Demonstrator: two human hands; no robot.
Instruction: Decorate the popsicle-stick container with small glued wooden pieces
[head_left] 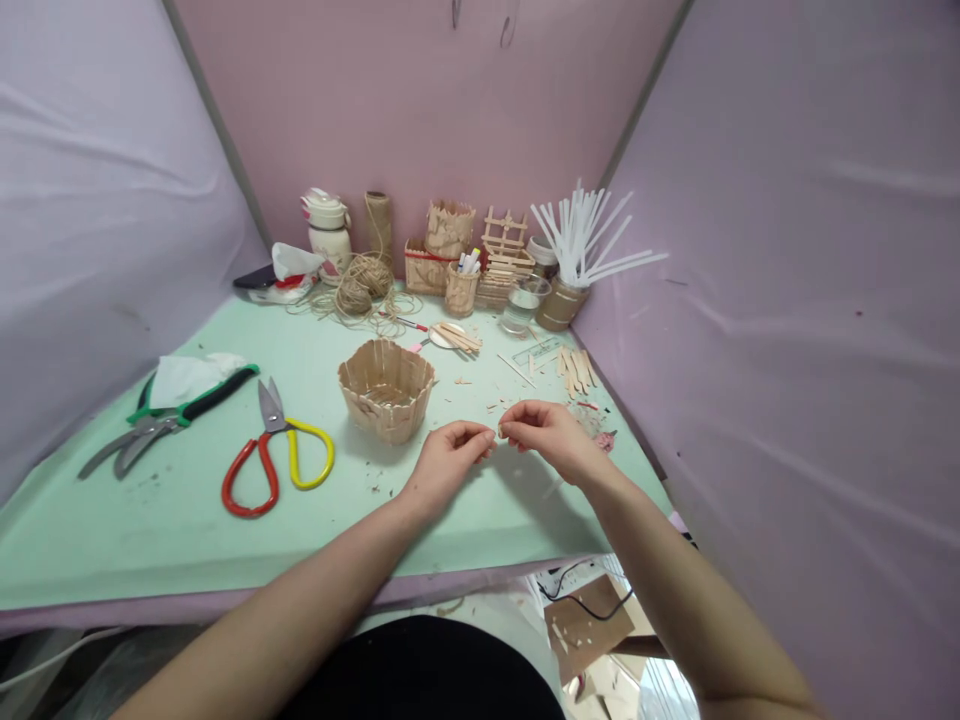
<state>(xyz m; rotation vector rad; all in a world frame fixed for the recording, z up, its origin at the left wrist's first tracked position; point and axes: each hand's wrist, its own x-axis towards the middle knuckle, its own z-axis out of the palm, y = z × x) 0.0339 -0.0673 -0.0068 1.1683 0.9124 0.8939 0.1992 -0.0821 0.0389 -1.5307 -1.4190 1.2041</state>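
While the left hand (450,455) and right hand (544,430) pinch a tiny wooden scrap (498,432) between fingertips, a stick basket (386,388) sits mid-worktop (187,520), scissors (277,455) toward its left edge.

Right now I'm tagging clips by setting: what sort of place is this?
Probably a craft table in a cloth-walled booth: stick basket, scissors, twine; left hand and right hand pinch a small piece.

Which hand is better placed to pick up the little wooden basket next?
Probably the left. The left hand sits just beside the basket, while the right hand is farther off, with the left one in between. Both hands' fingers pinch a tiny piece now.
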